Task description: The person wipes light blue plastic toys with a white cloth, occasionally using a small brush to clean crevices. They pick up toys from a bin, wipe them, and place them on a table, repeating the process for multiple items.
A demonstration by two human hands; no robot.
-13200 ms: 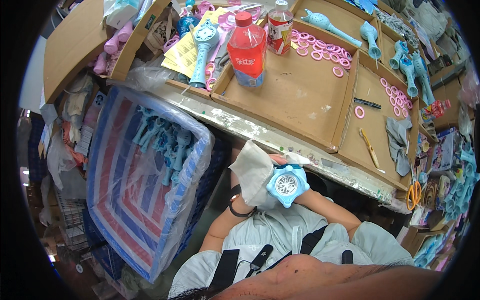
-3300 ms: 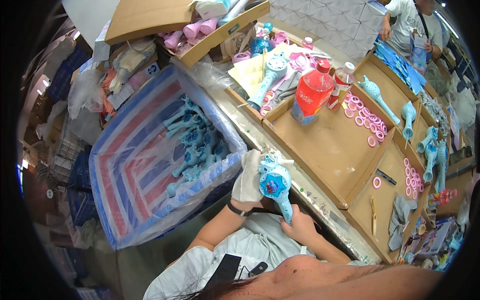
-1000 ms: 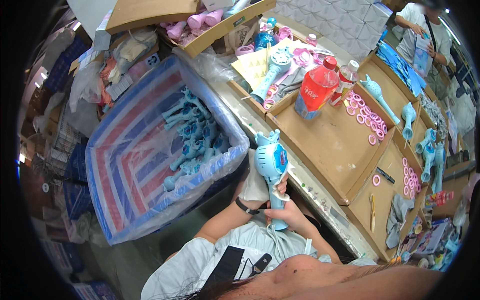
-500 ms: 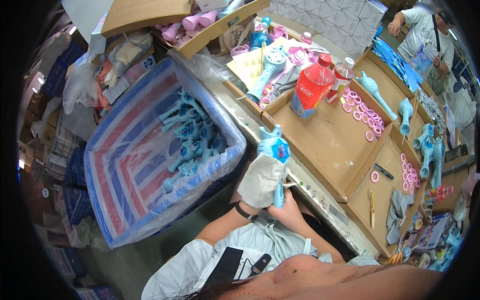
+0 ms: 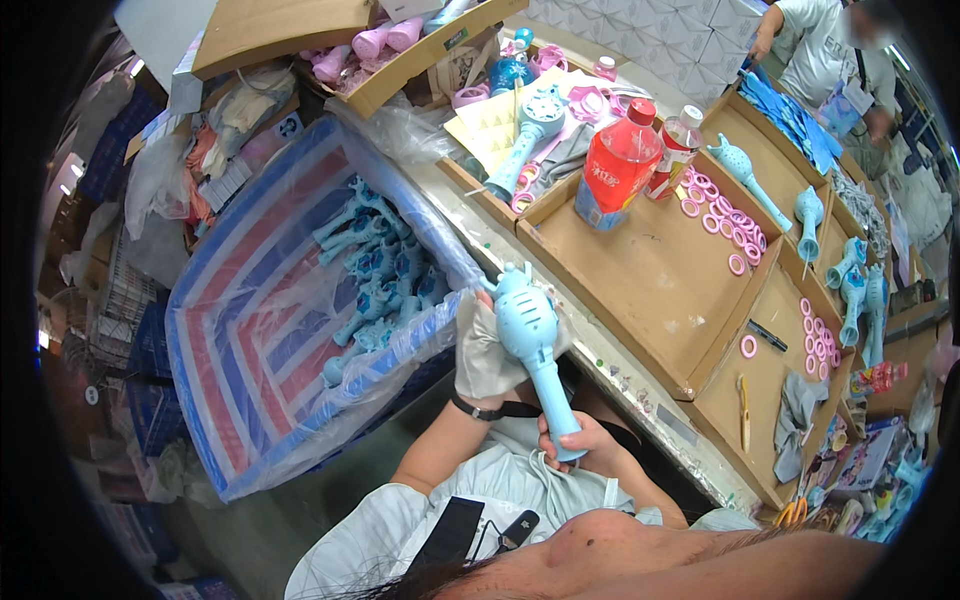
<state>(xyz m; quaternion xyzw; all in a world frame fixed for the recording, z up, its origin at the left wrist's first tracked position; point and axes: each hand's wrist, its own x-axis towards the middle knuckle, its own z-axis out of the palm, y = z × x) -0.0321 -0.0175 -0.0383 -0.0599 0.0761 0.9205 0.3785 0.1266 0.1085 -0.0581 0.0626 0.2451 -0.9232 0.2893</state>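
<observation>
I hold a light blue hand-held toy fan (image 5: 530, 330) upright in front of my chest, its back side facing me. My right hand (image 5: 578, 440) grips the lower end of its handle. My left hand (image 5: 484, 355), with a grey cloth over it and a dark band at the wrist, presses against the left side of the fan's round head. The fan hovers just over the near edge of the workbench (image 5: 610, 365), right beside the rim of the striped bag.
A large blue, red and white striped bag (image 5: 250, 330) on my left holds several blue fans (image 5: 375, 270). Cardboard trays (image 5: 650, 290) carry a red bottle (image 5: 617, 165), pink rings (image 5: 715, 215), more blue fans (image 5: 835, 265) and a cutter (image 5: 744, 410). Another person (image 5: 820, 40) stands at the far right.
The fan has stayed in my two hands and sunk a little lower, with its back toward me; my left hand's cloth has shifted from under the head to its left side.
</observation>
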